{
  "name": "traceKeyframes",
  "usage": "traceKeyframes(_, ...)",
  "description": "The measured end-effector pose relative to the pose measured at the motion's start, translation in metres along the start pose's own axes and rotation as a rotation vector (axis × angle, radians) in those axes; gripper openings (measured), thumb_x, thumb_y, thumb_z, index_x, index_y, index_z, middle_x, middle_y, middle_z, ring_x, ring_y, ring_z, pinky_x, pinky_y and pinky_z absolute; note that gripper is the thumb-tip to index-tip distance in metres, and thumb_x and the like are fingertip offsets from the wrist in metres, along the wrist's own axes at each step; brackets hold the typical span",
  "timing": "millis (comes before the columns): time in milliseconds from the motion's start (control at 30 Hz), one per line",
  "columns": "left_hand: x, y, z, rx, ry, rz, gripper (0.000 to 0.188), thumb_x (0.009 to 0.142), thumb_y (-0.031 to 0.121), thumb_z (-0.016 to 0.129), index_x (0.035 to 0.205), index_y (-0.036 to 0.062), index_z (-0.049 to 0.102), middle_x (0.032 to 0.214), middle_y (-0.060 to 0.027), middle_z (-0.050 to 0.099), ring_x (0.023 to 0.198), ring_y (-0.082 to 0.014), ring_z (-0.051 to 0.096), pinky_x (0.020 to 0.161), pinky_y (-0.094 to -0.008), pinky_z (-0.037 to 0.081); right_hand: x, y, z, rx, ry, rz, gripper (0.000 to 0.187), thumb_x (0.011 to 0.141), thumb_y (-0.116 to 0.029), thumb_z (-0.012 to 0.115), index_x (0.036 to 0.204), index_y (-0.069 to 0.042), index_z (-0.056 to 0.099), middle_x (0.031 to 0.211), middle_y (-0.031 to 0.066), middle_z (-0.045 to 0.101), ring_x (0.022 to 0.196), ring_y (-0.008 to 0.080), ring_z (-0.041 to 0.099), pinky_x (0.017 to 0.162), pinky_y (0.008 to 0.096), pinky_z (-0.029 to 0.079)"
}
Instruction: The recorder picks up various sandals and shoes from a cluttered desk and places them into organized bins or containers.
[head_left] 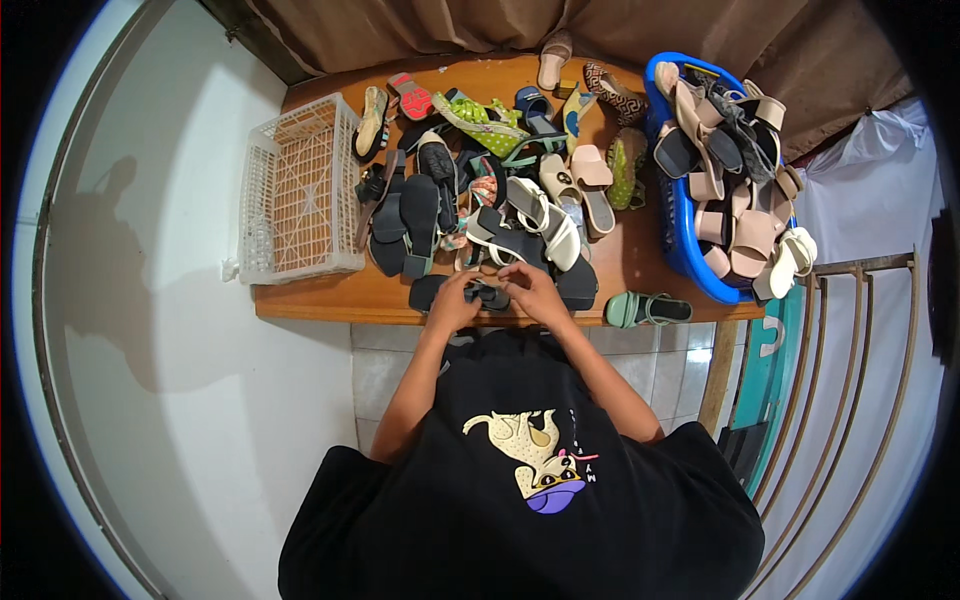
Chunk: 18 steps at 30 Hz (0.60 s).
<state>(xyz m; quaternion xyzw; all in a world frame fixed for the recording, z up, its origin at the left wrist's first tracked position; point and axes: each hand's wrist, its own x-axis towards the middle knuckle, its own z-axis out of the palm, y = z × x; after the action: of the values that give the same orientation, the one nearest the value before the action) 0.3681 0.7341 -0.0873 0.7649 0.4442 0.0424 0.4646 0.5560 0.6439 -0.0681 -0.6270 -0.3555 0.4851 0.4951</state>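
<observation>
At the table's near edge, a black sandal (489, 298) lies between my two hands. My left hand (455, 304) is closed at its left side, fingers bent onto its straps. Curled in from the right, my right hand (534, 296) has thumb and fingertips on the same straps. The fingertips are small and partly hidden. Just beyond them is a heap of mixed footwear: a white strappy sandal (548, 222), a black sole (420, 213) and a green dotted wedge (482, 124). A sage-green sandal (648, 309) sits apart at the front right edge.
A white plastic crate (258, 205) stands on the table's left end beside the wall. At the right, a blue basket (679, 258) is piled with beige, black and white sandals. Brown curtains (400, 30) hang behind; a metal rack (865, 268) stands at the right.
</observation>
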Motion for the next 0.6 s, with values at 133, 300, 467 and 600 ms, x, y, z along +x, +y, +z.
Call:
traceKeyframes(133, 0.014, -0.011, -0.019, 0.138, 0.405, 0.092, 0.043, 0.075, 0.002, 0.072, 0.117, 0.0096, 0.066, 0.125, -0.0129, 0.058, 0.122, -0.0375, 0.051, 0.103, -0.0451, 0.044, 0.009, 0.0, 0.014, -0.374, -0.128, -0.056, 0.032, 0.083, -0.006, 0.075, 0.112, 0.001, 0.065, 0.099, 0.0126, 0.07, 0.091, 0.0233, 0.068, 0.085, 0.0354, 0.054)
traceKeyframes(300, 0.029, -0.028, -0.036, 0.25, 0.561, -0.103, 0.056, 0.073, 0.001, 0.076, 0.125, 0.0089, 0.055, 0.13, -0.0161, 0.047, 0.123, -0.0404, 0.046, 0.103, -0.0486, 0.041, 0.029, 0.023, 0.028, -0.593, -0.183, -0.132, 0.053, 0.067, -0.013, 0.085, 0.113, 0.002, 0.065, 0.115, 0.0181, 0.066, 0.111, 0.0372, 0.064, 0.096, 0.0436, 0.051)
traceKeyframes(467, 0.039, -0.067, -0.038, 0.022, 0.569, -0.215, 0.057, 0.077, 0.01, 0.08, 0.122, 0.0073, 0.045, 0.127, -0.0221, 0.048, 0.119, -0.0445, 0.051, 0.098, -0.0517, 0.045, 0.03, 0.043, 0.04, -0.74, -0.23, -0.14, 0.069, 0.06, -0.018, 0.089, 0.122, -0.001, 0.065, 0.124, 0.0201, 0.065, 0.118, 0.0366, 0.061, 0.1, 0.0431, 0.05)
traceKeyframes(600, 0.041, -0.077, -0.04, -0.088, 0.514, -0.267, 0.058, 0.077, 0.013, 0.083, 0.12, 0.0065, 0.045, 0.122, -0.0231, 0.052, 0.114, -0.0455, 0.054, 0.094, -0.0521, 0.047, 0.035, 0.062, 0.047, -0.802, -0.197, 0.0, 0.067, 0.063, -0.011, 0.084, 0.127, -0.004, 0.064, 0.149, 0.0116, 0.052, 0.13, 0.0344, 0.053, 0.108, 0.0448, 0.047)
